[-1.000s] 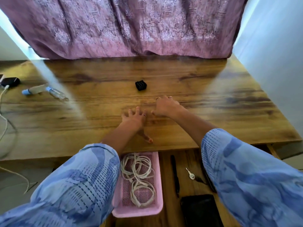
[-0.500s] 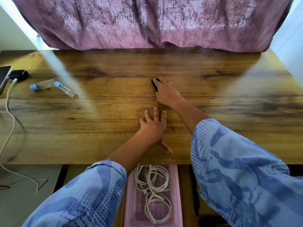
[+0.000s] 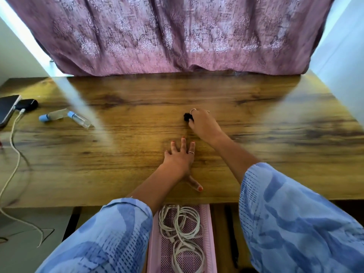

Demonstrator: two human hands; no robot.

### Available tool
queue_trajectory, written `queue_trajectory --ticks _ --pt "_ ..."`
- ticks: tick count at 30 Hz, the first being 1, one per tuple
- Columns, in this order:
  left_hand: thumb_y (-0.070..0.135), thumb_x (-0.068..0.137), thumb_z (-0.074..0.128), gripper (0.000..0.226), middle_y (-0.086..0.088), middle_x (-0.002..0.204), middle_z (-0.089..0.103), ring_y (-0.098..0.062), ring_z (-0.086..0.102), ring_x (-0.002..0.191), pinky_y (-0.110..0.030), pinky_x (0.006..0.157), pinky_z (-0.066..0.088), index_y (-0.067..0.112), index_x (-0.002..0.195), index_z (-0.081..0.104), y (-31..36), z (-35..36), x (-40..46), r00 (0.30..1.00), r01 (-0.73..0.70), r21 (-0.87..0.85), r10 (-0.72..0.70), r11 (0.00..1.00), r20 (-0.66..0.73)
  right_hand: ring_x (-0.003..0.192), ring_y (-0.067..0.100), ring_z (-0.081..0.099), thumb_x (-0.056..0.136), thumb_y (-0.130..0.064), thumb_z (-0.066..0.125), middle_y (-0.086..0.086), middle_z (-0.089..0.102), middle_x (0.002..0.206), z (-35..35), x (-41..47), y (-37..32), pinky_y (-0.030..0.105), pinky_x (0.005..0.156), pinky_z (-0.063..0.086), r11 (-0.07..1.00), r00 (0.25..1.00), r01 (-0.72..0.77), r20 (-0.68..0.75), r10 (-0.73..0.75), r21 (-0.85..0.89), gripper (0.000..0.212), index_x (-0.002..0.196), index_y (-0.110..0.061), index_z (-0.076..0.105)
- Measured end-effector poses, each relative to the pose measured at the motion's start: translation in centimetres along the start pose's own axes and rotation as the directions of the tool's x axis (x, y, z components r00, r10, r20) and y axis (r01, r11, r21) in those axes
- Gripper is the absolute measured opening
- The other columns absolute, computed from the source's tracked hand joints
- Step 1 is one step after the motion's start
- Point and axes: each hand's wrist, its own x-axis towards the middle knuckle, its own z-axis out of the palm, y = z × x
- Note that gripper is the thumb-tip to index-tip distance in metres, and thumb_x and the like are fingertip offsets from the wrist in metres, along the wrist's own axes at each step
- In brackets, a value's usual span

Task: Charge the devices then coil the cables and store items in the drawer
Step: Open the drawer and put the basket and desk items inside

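Note:
My right hand (image 3: pixel 203 126) reaches across the wooden table (image 3: pixel 256 119) and its fingers close around a small black ridged object (image 3: pixel 186 116), most of it hidden under the fingers. My left hand (image 3: pixel 180 160) lies flat on the table near the front edge, fingers spread, holding nothing. Below the table edge, a pink mesh tray (image 3: pixel 210 239) in the open drawer holds coiled white cables (image 3: pixel 180 229). At the far left a phone (image 3: pixel 6 110) and a black case (image 3: pixel 27 104) lie with a white cable (image 3: pixel 14 138) plugged in.
Two small clear bottles with blue caps (image 3: pixel 65 117) lie on the table's left part. A purple patterned curtain (image 3: pixel 177 36) hangs along the back edge. The white cable trails off the left front edge towards the floor. A white wall stands at the right.
My right hand has moved forward from the table's middle to the black object and closed on it. My left hand stayed flat. The view shifted forward, hiding much of the drawer.

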Motion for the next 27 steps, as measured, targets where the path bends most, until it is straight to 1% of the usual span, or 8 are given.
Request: queue_trajectory --ticks 4,8,10,13,15,18,22,27 --pt "0.065 0.056 0.075 0.139 -0.009 0.155 -0.025 -0.041 -0.014 0.142 -0.058 0.114 0.008 0.021 0.146 -0.021 0.1 0.3 -1.1 1.000 0.008 -0.034 -0.009 0.999 -0.028 0.078 0.022 0.060 0.095 -0.014 0.050 0.011 0.066 0.092 -3.0 -5.2 1.5 0.024 0.062 0.043 0.993 1.000 -0.009 -0.025 0.012 0.117 0.018 0.100 -0.001 0.062" --pt "0.051 0.070 0.074 0.111 -0.013 0.159 0.003 -0.038 0.014 0.143 -0.051 0.114 0.025 0.017 0.151 0.005 1.5 0.0 -2.7 0.997 -0.049 0.003 0.049 0.999 -0.064 0.057 0.009 0.052 0.094 -0.018 0.053 0.000 0.059 0.074 -7.1 -12.8 3.6 0.014 0.041 0.036 0.976 0.995 -0.090 -0.013 0.094 0.200 0.016 0.084 -0.007 0.057" --pt "0.041 0.079 0.071 0.094 -0.015 0.157 0.013 -0.033 0.027 0.140 -0.042 0.113 0.029 0.015 0.150 0.015 2.6 0.3 -3.6 0.991 -0.100 0.025 0.102 0.995 -0.090 0.061 0.009 0.057 0.094 -0.022 0.055 0.002 0.064 0.081 -9.1 -17.7 5.2 0.012 0.045 0.041 0.966 0.989 -0.149 0.028 0.147 0.211 0.016 0.091 -0.006 0.061" --pt "0.035 0.090 0.059 0.077 -0.015 0.158 0.010 -0.031 0.027 0.141 -0.038 0.113 0.028 0.012 0.150 0.017 4.2 1.6 -5.0 0.985 -0.103 -0.008 0.101 0.995 -0.138 0.082 0.008 0.062 0.093 -0.025 0.056 -0.003 0.066 0.099 -11.3 -25.6 8.3 0.010 0.064 0.048 0.938 0.964 -0.256 0.134 0.230 0.233 0.027 0.117 -0.015 0.062" --pt "0.035 0.094 0.053 0.070 -0.017 0.158 0.011 -0.033 0.027 0.140 -0.037 0.112 0.028 0.009 0.149 0.018 5.5 2.7 -5.8 0.981 -0.089 -0.044 0.080 0.995 -0.175 0.087 0.008 0.062 0.093 -0.025 0.056 -0.003 0.066 0.107 -12.0 -30.7 10.5 0.009 0.066 0.048 0.928 0.937 -0.318 0.211 0.277 0.194 0.031 0.123 -0.022 0.060" --pt "0.036 0.097 0.047 0.066 -0.017 0.157 0.013 -0.033 0.027 0.140 -0.039 0.111 0.028 0.006 0.149 0.019 7.7 4.1 -6.6 0.978 -0.057 -0.080 0.040 0.995 -0.206 0.088 0.007 0.066 0.093 -0.022 0.056 -0.004 0.064 0.119 -11.3 -37.5 13.4 0.014 0.067 0.052 0.922 0.889 -0.377 0.314 0.334 0.088 0.033 0.125 -0.023 0.060" --pt "0.039 0.096 0.046 0.071 -0.016 0.159 0.006 -0.034 0.016 0.143 -0.040 0.116 0.021 0.006 0.149 0.014 9.3 5.6 -7.4 0.979 -0.010 -0.078 -0.006 0.997 -0.202 0.075 -0.001 0.059 0.091 -0.021 0.060 -0.005 0.068 0.102 -8.3 -42.7 15.7 0.013 0.065 0.049 0.904 0.824 -0.428 0.408 0.393 -0.006 0.028 0.118 -0.022 0.063" --pt "0.041 0.095 0.048 0.075 -0.013 0.159 0.002 -0.030 0.013 0.145 -0.039 0.117 0.018 0.006 0.150 0.011 9.9 6.4 -8.3 0.986 0.018 -0.093 -0.033 0.996 -0.163 0.081 0.012 0.056 0.094 -0.018 0.052 0.003 0.064 0.105 -6.0 -44.8 15.9 0.025 0.072 0.048 0.946 0.861 -0.298 0.392 0.325 -0.129 0.022 0.113 -0.023 0.061"
